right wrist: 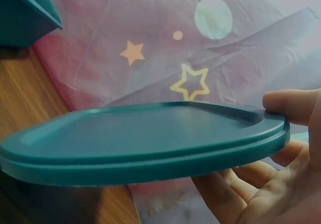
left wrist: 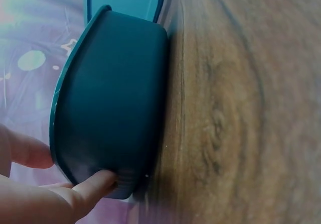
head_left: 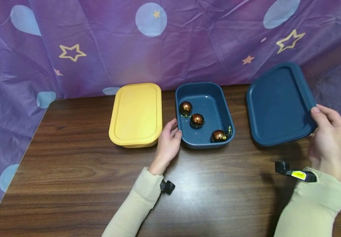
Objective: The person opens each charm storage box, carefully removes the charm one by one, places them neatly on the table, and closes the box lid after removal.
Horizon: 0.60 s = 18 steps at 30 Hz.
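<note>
In the head view an uncovered blue container (head_left: 204, 144) stands on the table. Inside it lie three shiny brown baubles with gold caps: one bauble (head_left: 185, 108) by the left wall, another bauble (head_left: 197, 120) near the middle, a third bauble (head_left: 218, 136) in the front right corner. My left hand (head_left: 168, 141) touches the container's left side near its front corner, with the thumb (left wrist: 103, 181) against the outer wall. To the right, my right hand (head_left: 330, 138) grips the blue lid (head_left: 280, 105) by its right edge, thumb on top and fingers underneath. The lid is tilted.
A yellow container with its lid on (head_left: 136, 113) stands left of the blue one, close to my left hand. Behind the brown wooden table (head_left: 99, 187) hangs a purple cloth (head_left: 108, 39) with stars and dots.
</note>
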{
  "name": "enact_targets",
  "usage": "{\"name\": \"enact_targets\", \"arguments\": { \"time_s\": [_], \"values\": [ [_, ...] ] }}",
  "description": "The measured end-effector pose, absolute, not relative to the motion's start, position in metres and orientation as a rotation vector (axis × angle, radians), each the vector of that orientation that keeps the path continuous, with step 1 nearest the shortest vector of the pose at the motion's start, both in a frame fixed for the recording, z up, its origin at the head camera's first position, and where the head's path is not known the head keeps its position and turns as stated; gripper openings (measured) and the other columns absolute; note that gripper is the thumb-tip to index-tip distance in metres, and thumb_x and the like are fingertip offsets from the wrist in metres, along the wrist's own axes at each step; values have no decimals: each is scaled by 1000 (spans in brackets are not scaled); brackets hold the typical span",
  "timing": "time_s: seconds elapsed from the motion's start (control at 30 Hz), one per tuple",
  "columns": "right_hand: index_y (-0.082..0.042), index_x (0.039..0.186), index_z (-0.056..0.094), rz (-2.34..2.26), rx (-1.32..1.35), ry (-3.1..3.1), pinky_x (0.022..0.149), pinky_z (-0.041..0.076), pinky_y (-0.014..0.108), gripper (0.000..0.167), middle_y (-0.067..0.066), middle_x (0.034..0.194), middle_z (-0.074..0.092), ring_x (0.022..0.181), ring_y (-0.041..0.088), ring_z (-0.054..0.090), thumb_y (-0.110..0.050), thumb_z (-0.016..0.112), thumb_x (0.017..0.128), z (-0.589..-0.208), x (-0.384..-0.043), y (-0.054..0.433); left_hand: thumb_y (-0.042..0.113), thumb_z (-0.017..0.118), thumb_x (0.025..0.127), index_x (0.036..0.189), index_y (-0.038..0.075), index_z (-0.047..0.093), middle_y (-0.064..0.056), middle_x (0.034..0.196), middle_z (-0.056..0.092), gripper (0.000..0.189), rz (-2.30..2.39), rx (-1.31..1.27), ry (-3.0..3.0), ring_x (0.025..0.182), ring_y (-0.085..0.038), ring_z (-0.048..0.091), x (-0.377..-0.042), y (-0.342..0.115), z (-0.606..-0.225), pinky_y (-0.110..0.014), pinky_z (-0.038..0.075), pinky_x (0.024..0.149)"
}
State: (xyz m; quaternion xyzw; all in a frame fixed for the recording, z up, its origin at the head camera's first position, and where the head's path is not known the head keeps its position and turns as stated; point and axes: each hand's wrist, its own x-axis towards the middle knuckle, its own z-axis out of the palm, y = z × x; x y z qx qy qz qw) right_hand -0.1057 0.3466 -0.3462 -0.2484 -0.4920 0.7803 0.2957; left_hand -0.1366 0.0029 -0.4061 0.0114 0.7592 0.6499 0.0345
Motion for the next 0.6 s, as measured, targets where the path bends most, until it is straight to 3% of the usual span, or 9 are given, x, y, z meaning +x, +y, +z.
{"name": "enact_targets", "arguments": {
  "time_s": [0.27, 0.6],
  "values": [
    [-5, 91, 72, 1947, -644, -1392, 51, 46, 14, 10, 1, 81, 64, 67, 8, 57, -4, 75, 82, -347, -106, 343, 3, 49, 96, 141, -4, 42, -24, 145, 44, 46, 2018, -11, 2265, 131, -32, 49, -137, 3, -404, -34, 43, 106],
    [-8, 85, 67, 1926, -640, -1377, 64, 43, 13, 9, 2, 86, 57, 82, 10, 51, 1, 67, 86, -344, -111, 336, 4, 48, 96, 141, -3, 42, -25, 142, 46, 46, 2016, -16, 2246, 130, -32, 50, -137, 3, -405, -35, 43, 106]
  ]
}}
